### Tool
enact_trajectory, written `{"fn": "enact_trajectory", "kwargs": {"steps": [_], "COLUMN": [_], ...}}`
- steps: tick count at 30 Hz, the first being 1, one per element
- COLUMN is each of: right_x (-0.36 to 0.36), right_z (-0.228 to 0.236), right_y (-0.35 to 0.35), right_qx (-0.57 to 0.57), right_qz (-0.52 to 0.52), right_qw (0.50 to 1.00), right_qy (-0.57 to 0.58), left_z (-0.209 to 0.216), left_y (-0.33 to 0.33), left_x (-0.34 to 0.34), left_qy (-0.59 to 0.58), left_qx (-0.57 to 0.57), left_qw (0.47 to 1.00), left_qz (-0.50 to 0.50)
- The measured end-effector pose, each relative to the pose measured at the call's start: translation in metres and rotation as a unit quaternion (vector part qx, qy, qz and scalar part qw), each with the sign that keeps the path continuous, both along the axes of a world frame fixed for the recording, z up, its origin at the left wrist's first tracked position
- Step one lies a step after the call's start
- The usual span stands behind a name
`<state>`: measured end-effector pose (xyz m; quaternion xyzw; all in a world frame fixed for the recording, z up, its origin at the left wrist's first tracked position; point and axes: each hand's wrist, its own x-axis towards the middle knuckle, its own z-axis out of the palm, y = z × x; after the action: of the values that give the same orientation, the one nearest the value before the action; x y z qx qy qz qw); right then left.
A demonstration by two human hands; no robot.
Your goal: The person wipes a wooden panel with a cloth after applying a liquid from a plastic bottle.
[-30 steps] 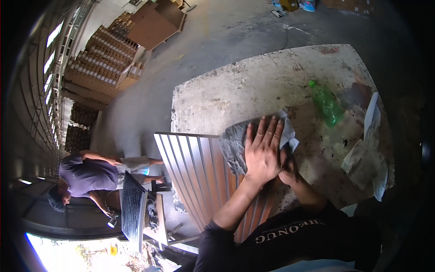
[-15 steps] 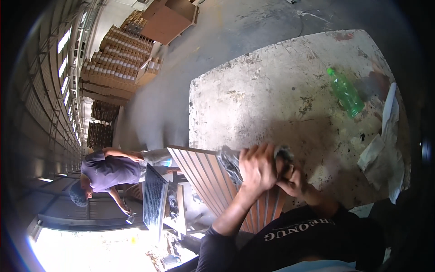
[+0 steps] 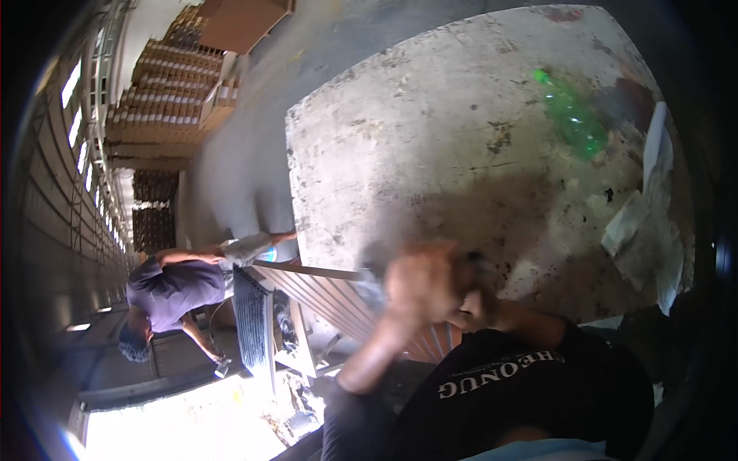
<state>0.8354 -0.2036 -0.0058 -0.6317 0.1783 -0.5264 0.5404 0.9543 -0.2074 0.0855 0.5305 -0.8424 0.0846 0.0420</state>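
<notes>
My left hand [image 3: 419,280], smeared by motion, is closed round a grey, shiny crumpled bundle [image 3: 374,269] whose loose end sticks out on the left. Close against it, my right hand [image 3: 478,309] has its fingers curled on a dark end of what looks like the same bundle. What the material is, I cannot make out. Both hands are in front of my chest, over the near edge of a worn, pale tabletop [image 3: 384,161]. Below and left of them a brown slatted panel [image 3: 319,298] slants, partly hidden by my left forearm.
On the tabletop lie a green plastic bottle [image 3: 570,115] and white crumpled sheets [image 3: 642,230] at the right. At left, a person in a purple shirt [image 3: 181,292] bends near a dark ribbed panel [image 3: 250,319], holding a small tool. Stacked cartons [image 3: 161,96] stand farther back.
The view has shifted, so the table and bottle sit higher in the picture. My left hand is now blurred by motion; both hands stay together on the bundle.
</notes>
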Motion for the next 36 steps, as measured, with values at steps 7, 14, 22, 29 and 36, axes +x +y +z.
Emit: {"fn": "enact_trajectory", "kwargs": {"steps": [7, 14, 22, 29, 36], "right_x": [-0.02, -0.031, 0.001, 0.069, 0.041], "right_z": [0.012, 0.01, -0.024, -0.065, -0.082], "right_y": [0.0, 0.001, -0.086, -0.212, -0.308], "right_qx": [0.116, 0.15, 0.32, 0.318, -0.012], "right_qz": [0.14, 0.161, 0.012, -0.071, -0.233], "right_qw": [0.982, 0.973, 0.947, 0.945, 0.853], "right_qy": [0.057, 0.073, -0.03, 0.034, 0.467], "left_z": [0.048, 0.071, -0.013, -0.1, -0.175], "left_y": [-0.025, -0.01, 0.084, 0.176, 0.202], "left_x": [0.062, 0.323, 0.297, 0.158, 0.096], "left_qy": [-0.08, -0.08, 0.229, 0.186, 0.174], "left_qx": [0.301, -0.08, -0.201, -0.062, 0.184], "left_qw": [0.91, 0.8, 0.859, 0.892, 0.894], "left_qz": [0.274, 0.59, 0.412, 0.406, 0.37]}}
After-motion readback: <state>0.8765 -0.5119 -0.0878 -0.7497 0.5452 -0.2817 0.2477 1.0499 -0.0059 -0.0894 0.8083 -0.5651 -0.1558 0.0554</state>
